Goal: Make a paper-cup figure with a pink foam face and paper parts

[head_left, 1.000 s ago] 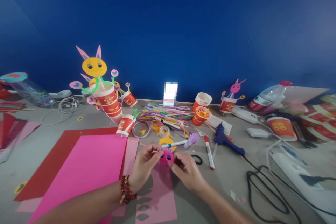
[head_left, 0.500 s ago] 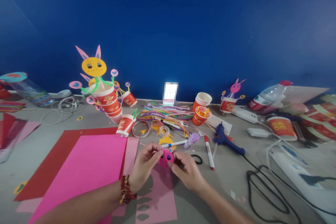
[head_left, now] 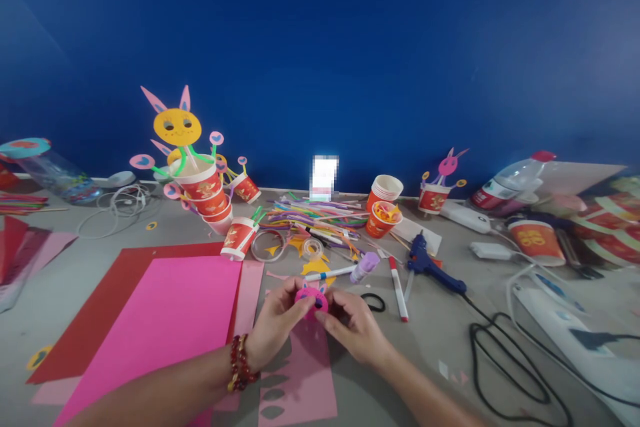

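Observation:
Between my two hands is a small round magenta paper rabbit face point(head_left: 319, 312) with dark blue eyes and light pink ears. My left hand point(head_left: 281, 320), a red bead bracelet on its wrist, pinches the face's left side, the thumb lying across its front. On the right side, my right hand point(head_left: 357, 327) grips the face between thumb and fingers. Below it lies a light pink paper sheet point(head_left: 305, 380) with leaf-shaped holes cut along its left edge. A blue-and-white marker point(head_left: 330, 274) and a purple glue stick point(head_left: 365, 267) lie just beyond my fingers.
Magenta paper point(head_left: 165, 320) lies over red paper at left. Behind stand stacked red cups point(head_left: 205, 193) bearing a yellow rabbit face, and a heap of pipe cleaners point(head_left: 315, 217). At right are a red marker point(head_left: 399, 290), a blue glue gun point(head_left: 433, 263) with its black cord, and a power strip point(head_left: 565, 340).
The rabbit face has shifted slightly left and tilted. My left thumb has slid further across its front, covering more of the left eye. Both hands still hold it.

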`<state>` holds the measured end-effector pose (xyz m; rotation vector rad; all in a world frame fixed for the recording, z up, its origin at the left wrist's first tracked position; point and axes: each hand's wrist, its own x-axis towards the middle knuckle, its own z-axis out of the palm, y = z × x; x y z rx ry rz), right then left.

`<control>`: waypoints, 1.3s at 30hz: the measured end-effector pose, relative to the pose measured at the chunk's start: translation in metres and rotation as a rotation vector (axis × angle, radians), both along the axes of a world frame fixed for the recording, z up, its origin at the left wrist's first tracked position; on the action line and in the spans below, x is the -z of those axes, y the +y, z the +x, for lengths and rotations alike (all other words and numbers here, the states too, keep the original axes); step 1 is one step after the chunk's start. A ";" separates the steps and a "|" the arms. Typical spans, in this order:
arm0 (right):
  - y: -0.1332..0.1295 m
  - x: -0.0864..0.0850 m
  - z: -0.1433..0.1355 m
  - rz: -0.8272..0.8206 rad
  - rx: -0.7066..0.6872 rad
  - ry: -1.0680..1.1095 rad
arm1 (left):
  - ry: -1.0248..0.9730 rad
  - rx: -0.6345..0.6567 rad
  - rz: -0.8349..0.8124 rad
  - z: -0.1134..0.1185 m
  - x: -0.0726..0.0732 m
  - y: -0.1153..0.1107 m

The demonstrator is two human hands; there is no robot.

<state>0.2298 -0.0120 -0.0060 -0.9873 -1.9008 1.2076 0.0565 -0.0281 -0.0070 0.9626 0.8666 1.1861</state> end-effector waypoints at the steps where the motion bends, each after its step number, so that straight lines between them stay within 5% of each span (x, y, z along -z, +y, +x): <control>1: 0.000 0.000 0.000 -0.007 0.013 0.017 | 0.001 -0.004 -0.006 0.000 0.001 0.000; 9: 0.000 0.005 0.004 -0.158 0.120 0.121 | 0.014 0.003 -0.066 0.002 0.007 -0.003; 39: -0.001 0.011 0.002 -0.081 0.176 0.036 | -0.010 0.034 -0.013 0.003 0.018 -0.002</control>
